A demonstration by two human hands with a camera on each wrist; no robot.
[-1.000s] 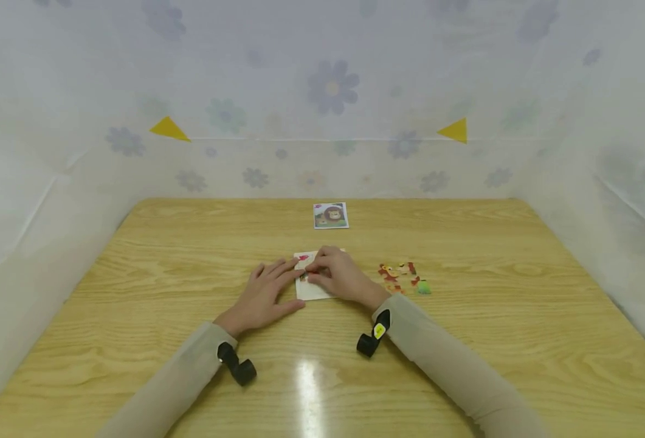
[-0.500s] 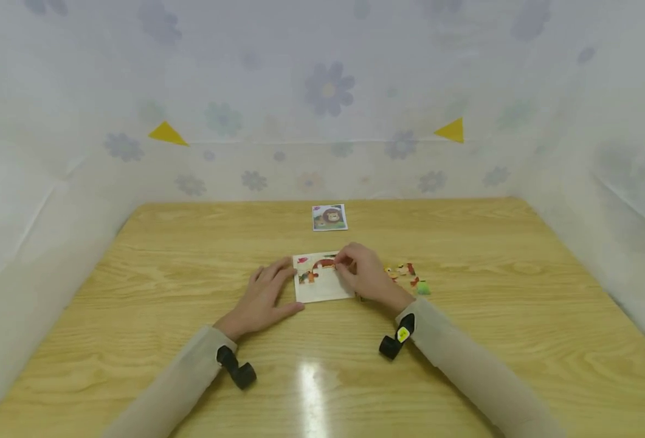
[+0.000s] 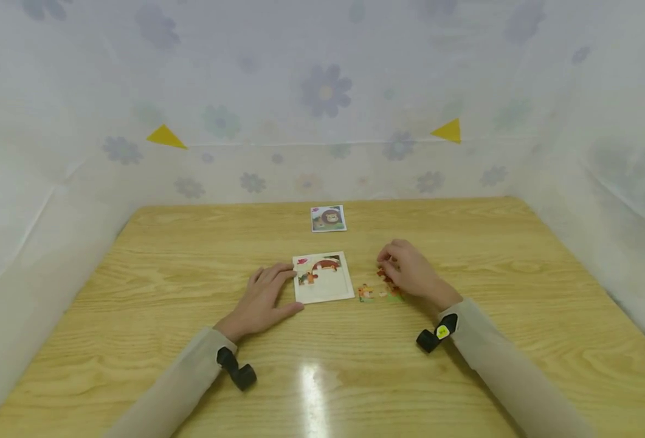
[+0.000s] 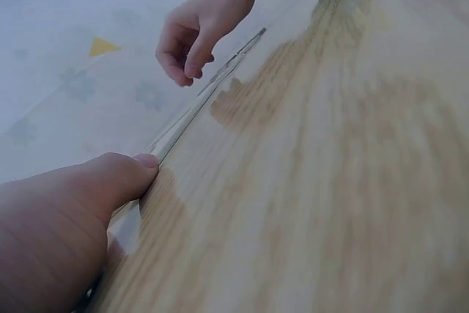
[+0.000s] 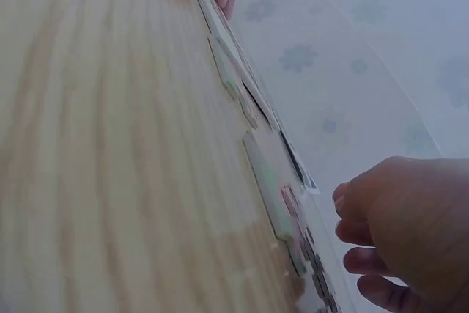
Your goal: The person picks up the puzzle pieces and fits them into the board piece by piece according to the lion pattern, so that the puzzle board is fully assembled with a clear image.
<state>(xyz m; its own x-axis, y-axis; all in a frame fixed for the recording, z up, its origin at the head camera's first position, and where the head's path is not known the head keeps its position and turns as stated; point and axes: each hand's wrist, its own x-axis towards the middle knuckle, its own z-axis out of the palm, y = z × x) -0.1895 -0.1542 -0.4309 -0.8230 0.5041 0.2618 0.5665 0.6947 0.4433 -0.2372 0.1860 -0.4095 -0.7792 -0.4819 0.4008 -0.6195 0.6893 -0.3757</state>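
Observation:
A square white puzzle board (image 3: 327, 292) lies mid-table, with several pieces in its upper and left parts, among them a brown mane arc (image 3: 324, 266). My left hand (image 3: 262, 304) rests at its left edge, fingers extended, thumb near the lower left corner. To the right, my right hand (image 3: 412, 271) hovers over loose puzzle pieces (image 3: 365, 292), partly covering them. Its fingers are loosely bent; in the right wrist view no piece shows between the fingers (image 5: 359, 196). Loose pieces (image 5: 267, 188) appear nearly edge-on there, beside the board.
A small lion picture card (image 3: 328, 218) lies behind the board, near the back of the wooden table (image 3: 218, 243). White flower-patterned sheeting (image 3: 278, 91) encloses the table at the back and sides, with two yellow triangles (image 3: 447, 131) on the back sheet.
My right hand has left the board and moved right, over the loose pieces. The board's upper right corner is uncovered and shows a piece in it. My left hand stays at the left edge.

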